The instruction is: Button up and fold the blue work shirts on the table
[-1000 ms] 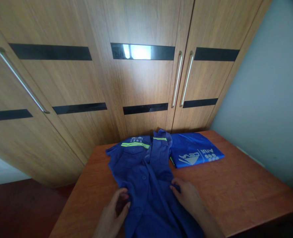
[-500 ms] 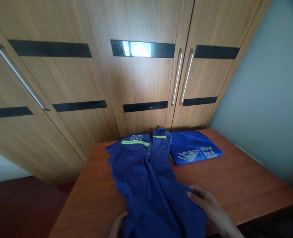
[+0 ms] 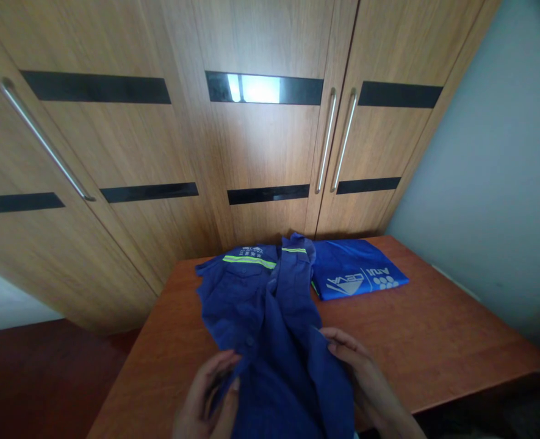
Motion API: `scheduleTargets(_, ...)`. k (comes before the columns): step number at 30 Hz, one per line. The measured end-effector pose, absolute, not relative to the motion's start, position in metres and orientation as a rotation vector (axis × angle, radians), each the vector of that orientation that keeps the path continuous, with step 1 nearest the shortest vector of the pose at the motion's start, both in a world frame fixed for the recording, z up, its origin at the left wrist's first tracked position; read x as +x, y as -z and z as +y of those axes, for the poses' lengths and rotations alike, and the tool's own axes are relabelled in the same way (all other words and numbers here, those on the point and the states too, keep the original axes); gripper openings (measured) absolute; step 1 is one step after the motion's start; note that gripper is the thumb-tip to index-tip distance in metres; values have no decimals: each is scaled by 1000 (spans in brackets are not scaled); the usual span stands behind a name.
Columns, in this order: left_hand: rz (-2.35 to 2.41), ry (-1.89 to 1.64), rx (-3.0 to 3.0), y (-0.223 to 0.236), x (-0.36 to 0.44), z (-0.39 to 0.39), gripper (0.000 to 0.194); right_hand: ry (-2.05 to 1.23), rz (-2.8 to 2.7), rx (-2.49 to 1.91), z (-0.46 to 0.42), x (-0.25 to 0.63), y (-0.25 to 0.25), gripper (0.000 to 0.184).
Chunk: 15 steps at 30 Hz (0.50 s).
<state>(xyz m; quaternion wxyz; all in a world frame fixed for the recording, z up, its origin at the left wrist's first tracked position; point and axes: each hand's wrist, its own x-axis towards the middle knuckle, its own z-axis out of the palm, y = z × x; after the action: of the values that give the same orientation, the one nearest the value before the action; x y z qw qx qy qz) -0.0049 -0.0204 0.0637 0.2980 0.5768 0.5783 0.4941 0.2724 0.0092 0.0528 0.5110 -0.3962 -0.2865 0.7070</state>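
A navy work shirt (image 3: 292, 311) with yellow-green reflective strips and buttons lies lengthwise over the table, its collar end toward the cupboard and its near part close to me. At its left front edge, my left hand (image 3: 215, 390) pinches the cloth between thumb and fingers. My right hand (image 3: 349, 360) grips the right front edge, thumb on top, with a fold of cloth lifted there. The near end of the shirt runs out of the bottom of the view.
Beside the shirt's collar end lies a folded bright blue garment (image 3: 361, 268) with white lettering. The reddish-brown wooden table (image 3: 434, 329) meets a wooden cupboard (image 3: 260, 140) with metal handles at the back. A pale wall (image 3: 493, 183) stands at the right.
My left hand has come up and further into view, lifting the shirt's left edge. My right hand has moved left and slightly up, drawing the right edge inward.
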Motion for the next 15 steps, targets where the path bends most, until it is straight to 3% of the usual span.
scheduleTargets(4, 1395, -1011, 2052, -36, 37, -14, 62, -1708, -800, -854, 8, 261, -57, 34)
scheduleTargets(9, 1201, -703, 2393, -18, 35, -12, 85, -1616, -935, -911, 2, 265, -50, 31)
scheduleTargets(12, 1051, -767, 2487, -22, 17, -20, 76, -1526, -1037, -1026, -5, 271, -44, 32)
scheduleTargets(15, 1158, -981, 2250, -25, 4, -38, 48, -1482, -1094, -1139, -15, 277, -40, 37)
